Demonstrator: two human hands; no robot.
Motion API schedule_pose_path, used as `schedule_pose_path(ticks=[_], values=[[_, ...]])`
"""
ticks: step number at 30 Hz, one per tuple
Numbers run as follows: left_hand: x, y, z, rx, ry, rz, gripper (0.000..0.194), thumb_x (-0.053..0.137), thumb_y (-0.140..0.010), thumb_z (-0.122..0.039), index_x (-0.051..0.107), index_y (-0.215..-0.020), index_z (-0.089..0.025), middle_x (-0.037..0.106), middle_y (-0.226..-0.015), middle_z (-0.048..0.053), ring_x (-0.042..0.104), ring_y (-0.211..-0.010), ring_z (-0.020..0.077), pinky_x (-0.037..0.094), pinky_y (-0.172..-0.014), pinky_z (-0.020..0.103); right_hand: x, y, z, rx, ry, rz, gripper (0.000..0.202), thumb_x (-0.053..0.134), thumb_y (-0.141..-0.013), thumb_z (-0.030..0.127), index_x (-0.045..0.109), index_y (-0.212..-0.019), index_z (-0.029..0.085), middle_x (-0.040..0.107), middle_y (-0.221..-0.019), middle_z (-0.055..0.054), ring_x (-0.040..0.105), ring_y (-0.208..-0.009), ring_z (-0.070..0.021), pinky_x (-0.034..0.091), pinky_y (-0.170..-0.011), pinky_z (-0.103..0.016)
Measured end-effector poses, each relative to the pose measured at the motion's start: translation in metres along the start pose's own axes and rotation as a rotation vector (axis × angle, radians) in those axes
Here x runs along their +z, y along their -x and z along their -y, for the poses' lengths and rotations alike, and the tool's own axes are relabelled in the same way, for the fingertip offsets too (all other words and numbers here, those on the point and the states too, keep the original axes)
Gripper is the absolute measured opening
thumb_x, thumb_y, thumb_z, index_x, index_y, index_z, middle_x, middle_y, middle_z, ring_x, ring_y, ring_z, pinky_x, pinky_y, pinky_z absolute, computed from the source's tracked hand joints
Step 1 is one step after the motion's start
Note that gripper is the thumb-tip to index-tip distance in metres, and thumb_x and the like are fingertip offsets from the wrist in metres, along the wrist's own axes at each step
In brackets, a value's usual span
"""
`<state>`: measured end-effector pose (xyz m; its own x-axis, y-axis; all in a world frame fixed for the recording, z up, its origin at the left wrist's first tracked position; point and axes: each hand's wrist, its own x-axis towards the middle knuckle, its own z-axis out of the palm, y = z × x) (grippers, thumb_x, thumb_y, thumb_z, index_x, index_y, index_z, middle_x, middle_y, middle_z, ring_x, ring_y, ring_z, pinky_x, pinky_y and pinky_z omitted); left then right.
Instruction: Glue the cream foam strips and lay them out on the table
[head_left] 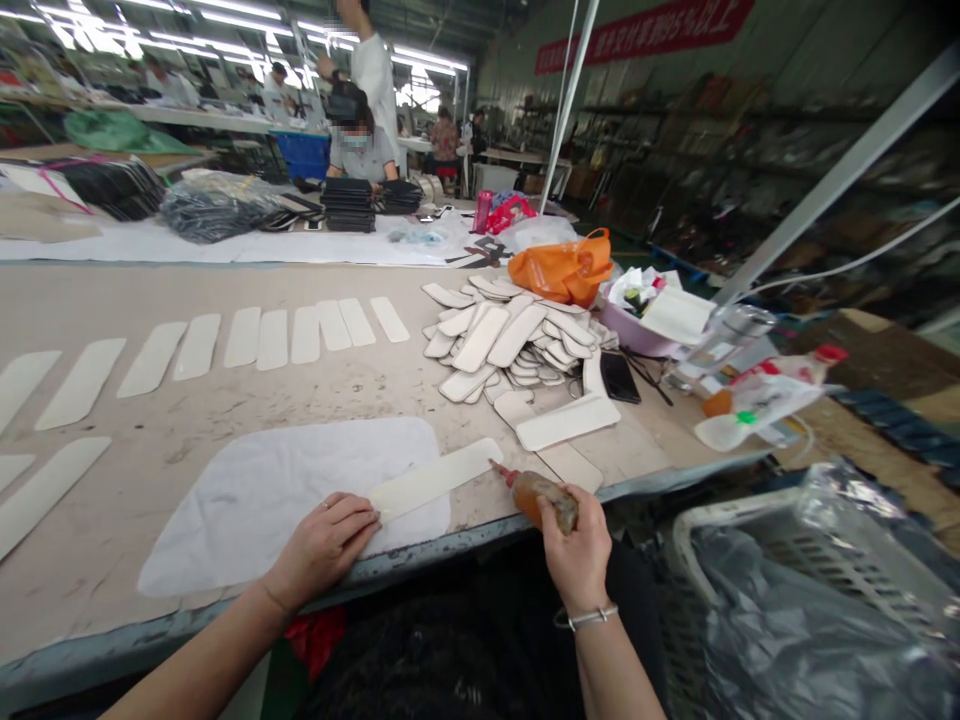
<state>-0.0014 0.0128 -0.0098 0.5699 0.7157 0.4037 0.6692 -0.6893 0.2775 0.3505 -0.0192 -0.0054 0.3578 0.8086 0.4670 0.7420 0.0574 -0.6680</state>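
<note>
A long cream strip (442, 475) lies slantwise over a white cloth (292, 500) near the table's front edge. The fingers of my left hand (337, 535) are together, pinching the strip's near left end. In my right hand (577, 545) is a bottle of amber liquid (544, 498), tilted so its red nozzle points at the strip's far right end. Beyond the bottle, another cream strip (570, 422) rests on flat pieces beside a large heap of white rounded pieces (510, 335).
Several cream strips (195, 347) lie spread at the left. An orange bag (562, 268), a purple basin (641, 330) and a black phone (620, 378) are at the right. A plastic crate (742, 510) stands beside the table. People work beyond it.
</note>
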Motion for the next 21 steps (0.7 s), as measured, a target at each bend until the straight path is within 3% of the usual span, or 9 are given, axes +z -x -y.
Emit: schedule_pose_path(ticks=[5, 12, 15, 21], values=[[0.000, -0.002, 0.000, -0.006, -0.016, -0.011, 0.015, 0.053, -0.084, -0.018, 0.066, -0.092, -0.017, 0.064, -0.092, 0.008, 0.059, -0.086, 0.0166, 0.051, -0.082, 0.032, 0.009, 0.005, 0.016, -0.021, -0.144, 0.049, 0.026, 0.058, -0.082, 0.034, 0.052, -0.102, 0.019, 0.058, -0.093, -0.008, 0.056, -0.086, -0.0216, 0.048, -0.077, -0.038], [0.002, -0.003, -0.002, -0.015, -0.026, 0.008, 0.014, 0.051, -0.085, -0.016, 0.064, -0.092, -0.015, 0.063, -0.091, 0.008, 0.057, -0.086, 0.0166, 0.050, -0.082, 0.033, 0.030, 0.023, 0.053, -0.107, -0.325, 0.321, 0.024, 0.059, -0.083, 0.030, 0.051, -0.104, 0.021, 0.057, -0.093, -0.006, 0.056, -0.086, -0.0194, 0.050, -0.077, -0.035], [0.000, -0.006, -0.005, -0.029, -0.036, 0.016, 0.015, 0.050, -0.086, -0.016, 0.064, -0.092, -0.014, 0.062, -0.091, 0.008, 0.057, -0.086, 0.0166, 0.050, -0.082, 0.033, 0.026, 0.017, 0.043, -0.093, -0.237, 0.274, 0.024, 0.057, -0.083, 0.031, 0.051, -0.104, 0.020, 0.057, -0.091, -0.006, 0.056, -0.085, -0.0200, 0.050, -0.076, -0.036], [-0.001, -0.007, -0.006, -0.023, -0.050, 0.001, 0.016, 0.050, -0.086, -0.017, 0.065, -0.091, -0.015, 0.063, -0.090, 0.008, 0.057, -0.086, 0.0166, 0.050, -0.082, 0.032, 0.006, -0.001, 0.008, 0.004, -0.012, 0.015, 0.026, 0.058, -0.082, 0.036, 0.052, -0.102, 0.019, 0.058, -0.092, -0.008, 0.055, -0.086, -0.0219, 0.048, -0.077, -0.038]])
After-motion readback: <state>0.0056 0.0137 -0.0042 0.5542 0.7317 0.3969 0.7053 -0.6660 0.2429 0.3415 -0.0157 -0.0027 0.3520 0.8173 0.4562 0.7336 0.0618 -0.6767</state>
